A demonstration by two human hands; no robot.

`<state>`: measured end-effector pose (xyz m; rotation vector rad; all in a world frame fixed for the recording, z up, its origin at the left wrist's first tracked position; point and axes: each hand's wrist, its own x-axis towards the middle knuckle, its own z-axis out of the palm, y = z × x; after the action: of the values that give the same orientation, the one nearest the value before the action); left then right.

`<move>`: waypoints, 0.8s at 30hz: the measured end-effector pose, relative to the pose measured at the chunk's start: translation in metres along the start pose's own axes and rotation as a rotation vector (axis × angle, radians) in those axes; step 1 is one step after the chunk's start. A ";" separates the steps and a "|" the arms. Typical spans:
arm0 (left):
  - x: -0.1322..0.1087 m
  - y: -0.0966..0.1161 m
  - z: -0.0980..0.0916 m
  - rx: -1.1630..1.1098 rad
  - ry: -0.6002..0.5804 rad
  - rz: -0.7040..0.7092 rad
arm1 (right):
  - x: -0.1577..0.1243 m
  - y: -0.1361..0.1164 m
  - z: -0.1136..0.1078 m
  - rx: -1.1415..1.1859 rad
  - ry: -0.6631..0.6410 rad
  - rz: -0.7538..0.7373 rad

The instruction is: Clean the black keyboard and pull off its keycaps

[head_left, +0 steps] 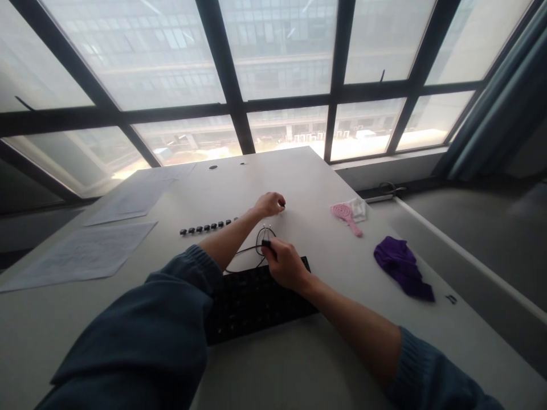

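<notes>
A black keyboard (252, 304) lies on the white table (299, 176) in front of me. My right hand (285, 263) rests at its top edge, pinching a small black tool with wire prongs (266, 239) beside a thin black cable (248, 250). My left hand (269, 204) reaches further out, fingers closed on a small dark piece that I cannot make out. A row of several black keycaps (207, 228) sits on the table left of that hand.
Paper sheets (81, 253) lie at the left, with more (137, 199) behind them. A pink hairbrush (347, 216) and white item (359, 208) sit at the right, near a purple cloth (401, 266). Large windows and a curtain (504, 97) stand beyond the table.
</notes>
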<state>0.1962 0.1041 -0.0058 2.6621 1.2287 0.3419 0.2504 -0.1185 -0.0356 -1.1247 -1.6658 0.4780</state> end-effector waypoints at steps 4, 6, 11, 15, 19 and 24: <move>0.003 -0.004 0.006 -0.005 -0.025 0.004 | 0.001 -0.001 0.000 0.001 -0.007 0.009; 0.004 -0.006 0.007 -0.016 -0.031 0.013 | 0.001 0.000 0.000 -0.003 -0.012 0.012; 0.004 -0.011 0.008 -0.035 -0.032 0.024 | 0.001 0.001 0.001 -0.013 -0.006 0.013; -0.005 -0.012 0.003 -0.052 -0.011 0.035 | 0.000 0.001 0.001 -0.005 -0.007 0.009; -0.033 -0.011 -0.014 -0.054 0.055 0.044 | 0.000 0.001 0.000 0.003 0.000 0.021; -0.100 0.001 -0.047 -0.041 0.167 0.059 | 0.001 0.003 0.000 0.027 0.024 0.032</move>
<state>0.1204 0.0309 0.0269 2.6848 1.1754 0.6033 0.2518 -0.1163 -0.0376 -1.1340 -1.6184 0.5043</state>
